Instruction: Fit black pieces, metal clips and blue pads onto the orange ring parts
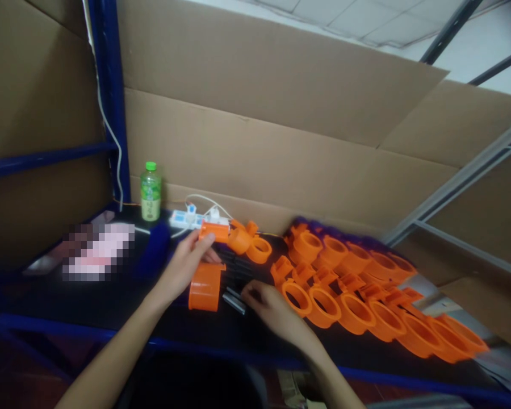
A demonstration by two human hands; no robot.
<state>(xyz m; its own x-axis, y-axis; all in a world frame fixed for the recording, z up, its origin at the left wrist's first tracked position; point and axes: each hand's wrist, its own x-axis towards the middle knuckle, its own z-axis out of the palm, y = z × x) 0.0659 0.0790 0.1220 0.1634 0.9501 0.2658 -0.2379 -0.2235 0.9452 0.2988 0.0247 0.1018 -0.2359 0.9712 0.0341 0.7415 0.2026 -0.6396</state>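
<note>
Where the black bench top (111,304) ends at 6 o'clock (clock ctr = orange part (215,233); 12 = top of view), a blue front rail (174,345) marks the edge. L hand (187,258) grasps the orange part, thumb on its box-shaped face. An orange ring (205,288) sits directly below; cannot tell if it belongs to the same pc. R hand (266,301), at 4 o'clock, has curled fingers near metal bars (235,304); cannot tell if they grip. Room for L arm: black surface shows from approx. 7 to 9 o'clock, out to a pixelated patch (97,250). Room for R arm: limited at 3 to 4 o'clock by multiple rows of orange fittings (371,292), nearest one just beside R hand. Loose orange pcs (239,241) lie at 2 to 3 o'clock, near the held part. At 11 o'clock: white power strip (179,219) w/ plugs; at 10, green-capped bottle (150,193), upright. Rear limit: cardboard wall (259,136), 12 to 2 o'clock. Blue post (111,102) stands at 11; white-grey ceiling (366,23) shows at 1. Img. blurred toward R side.
</note>
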